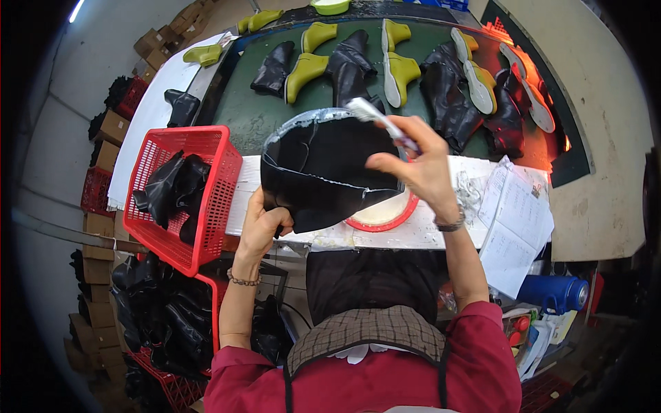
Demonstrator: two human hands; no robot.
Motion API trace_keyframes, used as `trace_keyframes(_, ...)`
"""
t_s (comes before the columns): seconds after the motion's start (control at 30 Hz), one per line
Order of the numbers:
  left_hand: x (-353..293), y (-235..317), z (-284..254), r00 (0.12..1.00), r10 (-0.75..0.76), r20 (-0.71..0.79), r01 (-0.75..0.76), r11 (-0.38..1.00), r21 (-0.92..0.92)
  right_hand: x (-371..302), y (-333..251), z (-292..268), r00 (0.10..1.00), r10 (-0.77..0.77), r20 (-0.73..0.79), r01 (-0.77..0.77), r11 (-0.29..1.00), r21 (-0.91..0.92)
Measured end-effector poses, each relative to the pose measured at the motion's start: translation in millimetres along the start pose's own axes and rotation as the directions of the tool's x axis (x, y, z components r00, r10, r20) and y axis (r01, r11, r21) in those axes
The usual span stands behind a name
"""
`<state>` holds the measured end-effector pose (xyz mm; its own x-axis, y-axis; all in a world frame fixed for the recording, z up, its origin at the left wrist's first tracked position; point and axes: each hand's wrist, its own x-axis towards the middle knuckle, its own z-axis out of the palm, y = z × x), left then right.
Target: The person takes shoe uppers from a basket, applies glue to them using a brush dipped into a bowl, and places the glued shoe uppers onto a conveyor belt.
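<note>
My left hand (261, 224) is closed on the lower left side of a black boot upper (313, 206), holding it up over the work table. The upper's wide opening faces up, and a whitish, wet-looking coating lines its far and left rim. Pinched in my right hand (425, 162) is a toothbrush (394, 129) with a white and purple handle. Its white bristle end is at the far right part of the rim; whether it touches cannot be made out. Partly hidden below the upper stands a red bowl (403, 221) of creamy white liquid.
Black boot uppers and yellow-green shoe lasts (306, 72) stand in rows on the green conveyor (241, 113), under red light at right. A red basket (217, 186) of black uppers is left. Papers (516, 220) and a blue flask (554, 294) are at right.
</note>
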<state>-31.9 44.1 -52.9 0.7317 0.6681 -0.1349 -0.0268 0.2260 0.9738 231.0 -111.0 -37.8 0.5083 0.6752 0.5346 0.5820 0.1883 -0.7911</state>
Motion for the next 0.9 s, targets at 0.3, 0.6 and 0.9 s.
trace_keyframes(0.3, 80.9, -38.2, -55.1, 0.917, 0.224, -0.329, -0.232, 0.973, 0.015, -110.8, 140.0, -42.1, 0.982, 0.172, -0.080, -0.188, 0.934, -0.303)
trace_keyframes(0.6, 245.4, -72.4, -101.4, 0.530, 0.453, -0.717, -0.310, 0.890, 0.333, -132.6, 144.0, -23.6, 0.988, 0.063, -0.138, -0.109, 0.929, -0.355)
trace_keyframes(0.9, 278.5, -122.0, -118.8, 0.716, -0.225, -0.661, -0.096, 0.906, -0.412, -132.4, 146.5, -25.2, 0.985, 0.080, -0.151, -0.124, 0.942, -0.312)
